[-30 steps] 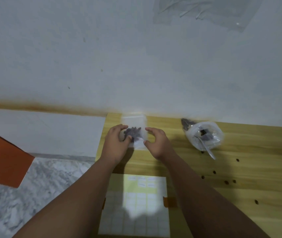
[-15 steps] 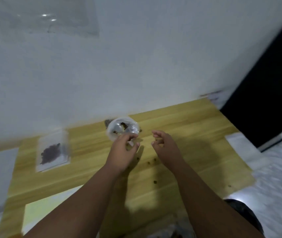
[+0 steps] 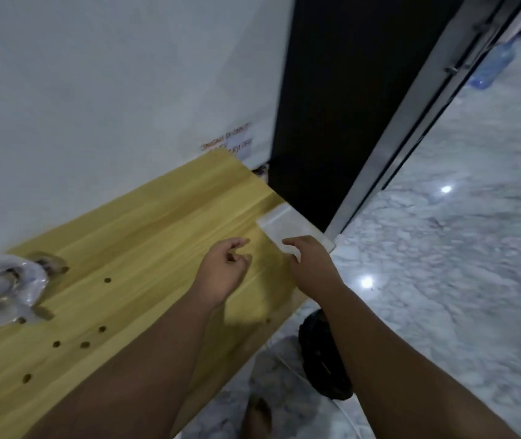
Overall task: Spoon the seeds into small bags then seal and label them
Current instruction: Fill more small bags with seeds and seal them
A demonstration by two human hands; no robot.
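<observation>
A stack of small clear bags [image 3: 287,224] lies at the right end of the yellow wooden table [image 3: 157,229]. My right hand [image 3: 311,266] reaches over it, fingertips touching the stack's near corner. My left hand [image 3: 224,272] hovers just left of it, fingers loosely curled and holding nothing. At the far left a rolled-open clear plastic bag of dark seeds [image 3: 2,288] sits on the table. Loose seeds [image 3: 102,329] are scattered on the wood beside it. The filled small bag and the label sheet are out of view.
A white wall backs the table, with a paper note [image 3: 232,142] stuck on it. A dark door frame [image 3: 316,122] stands right of the table's end. A black object [image 3: 322,359] and a bare foot [image 3: 257,416] are on the marble floor below.
The view has swung right, away from the filled bag and the label sheet. Both hands left the filled bag, passed the seed bag and moved to the table's right end by the stack.
</observation>
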